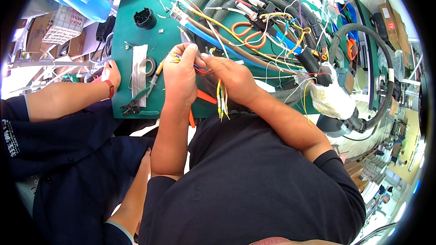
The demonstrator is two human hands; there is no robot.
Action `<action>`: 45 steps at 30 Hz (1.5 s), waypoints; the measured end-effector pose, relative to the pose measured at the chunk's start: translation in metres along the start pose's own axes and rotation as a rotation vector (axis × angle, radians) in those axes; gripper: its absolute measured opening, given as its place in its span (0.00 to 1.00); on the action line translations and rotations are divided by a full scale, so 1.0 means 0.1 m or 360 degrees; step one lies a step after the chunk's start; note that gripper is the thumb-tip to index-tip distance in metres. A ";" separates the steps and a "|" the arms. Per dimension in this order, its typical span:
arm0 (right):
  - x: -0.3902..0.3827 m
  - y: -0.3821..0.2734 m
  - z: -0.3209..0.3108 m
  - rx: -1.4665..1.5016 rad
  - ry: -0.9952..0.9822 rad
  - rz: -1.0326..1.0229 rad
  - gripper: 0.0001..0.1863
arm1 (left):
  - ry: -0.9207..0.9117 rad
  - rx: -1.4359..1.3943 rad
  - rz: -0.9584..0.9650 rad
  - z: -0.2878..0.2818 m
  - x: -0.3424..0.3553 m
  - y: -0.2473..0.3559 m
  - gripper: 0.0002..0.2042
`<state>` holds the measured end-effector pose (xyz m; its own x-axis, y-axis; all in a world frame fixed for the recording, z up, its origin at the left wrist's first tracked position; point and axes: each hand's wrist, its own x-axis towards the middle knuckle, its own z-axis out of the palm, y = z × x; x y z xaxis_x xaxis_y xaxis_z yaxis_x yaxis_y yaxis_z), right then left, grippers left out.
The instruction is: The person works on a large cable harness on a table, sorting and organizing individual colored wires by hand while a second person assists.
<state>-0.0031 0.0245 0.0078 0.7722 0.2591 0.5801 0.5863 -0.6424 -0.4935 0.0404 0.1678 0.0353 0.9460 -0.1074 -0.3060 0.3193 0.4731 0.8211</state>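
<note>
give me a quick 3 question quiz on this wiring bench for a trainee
1. True or false: the left hand and right hand both pinch thin wires above the green mat.
2. What colour are the handles of the scissors lying among the cables?
A. orange
B. black
C. white
3. Which lies nearer the co-worker's hand: the roll of tape or the black round connector?

Key
1. True.
2. A, orange.
3. The roll of tape; the connector sits further up the mat.
</note>
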 end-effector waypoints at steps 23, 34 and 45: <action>0.20 0.14 -0.06 0.0852 -0.0176 0.0920 0.10 | -0.0277 0.0454 0.0315 -0.18 -0.02 0.25 0.06; 0.22 0.21 0.10 0.0776 -0.0097 0.0737 0.05 | -0.0552 0.0641 0.0331 -0.27 0.05 0.32 0.06; 0.16 0.21 -0.02 0.0860 0.0068 0.1161 0.07 | -0.0191 0.0634 0.0534 -0.46 0.11 0.30 0.04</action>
<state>0.0208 0.0138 0.0076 0.9933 -0.1131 0.0224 -0.0016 -0.2079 -0.9781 0.0575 0.2207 0.0342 0.9921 -0.1178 0.0429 -0.0271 0.1326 0.9908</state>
